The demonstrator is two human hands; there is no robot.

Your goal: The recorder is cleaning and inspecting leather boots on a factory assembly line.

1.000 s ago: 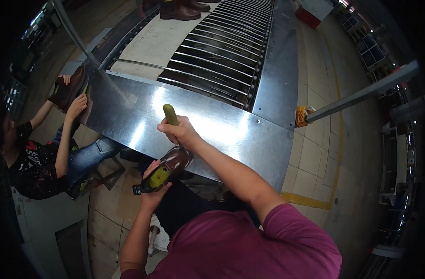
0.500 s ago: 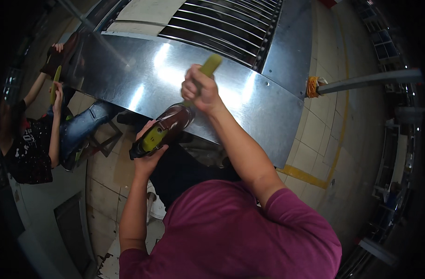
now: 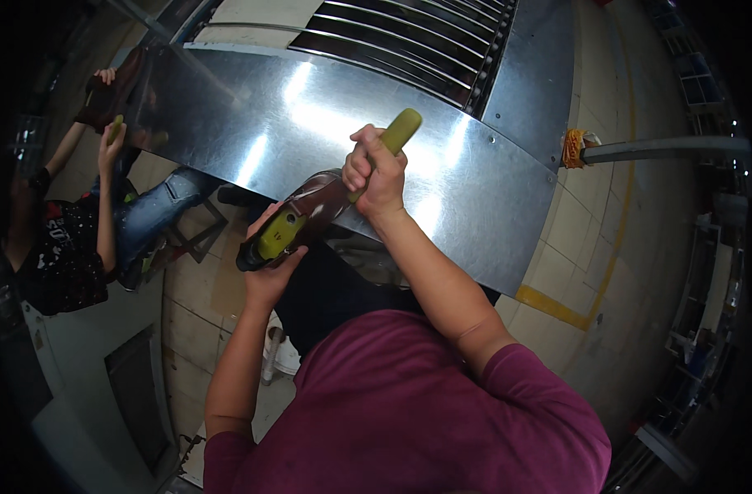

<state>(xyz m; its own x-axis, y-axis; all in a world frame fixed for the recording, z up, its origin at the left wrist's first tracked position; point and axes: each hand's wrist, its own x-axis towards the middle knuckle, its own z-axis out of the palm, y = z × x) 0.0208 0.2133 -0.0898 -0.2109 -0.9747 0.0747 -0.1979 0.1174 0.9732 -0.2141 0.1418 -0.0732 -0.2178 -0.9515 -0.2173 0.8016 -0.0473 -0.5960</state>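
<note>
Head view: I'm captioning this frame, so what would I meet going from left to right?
Co-worker's shoe → brown shoe held in the left hand → right hand gripping a green tool → orange wrapping → grey bar.

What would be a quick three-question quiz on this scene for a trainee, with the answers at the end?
1. True or false: the left hand holds a brown shoe.
2. What colour is the stick in the right hand? A: blue. B: green. C: red.
3. Fill in the blank: beyond the shiny metal table lies a row of thin metal ___.

Key: 1, true; 2, B; 3, bars.
</note>
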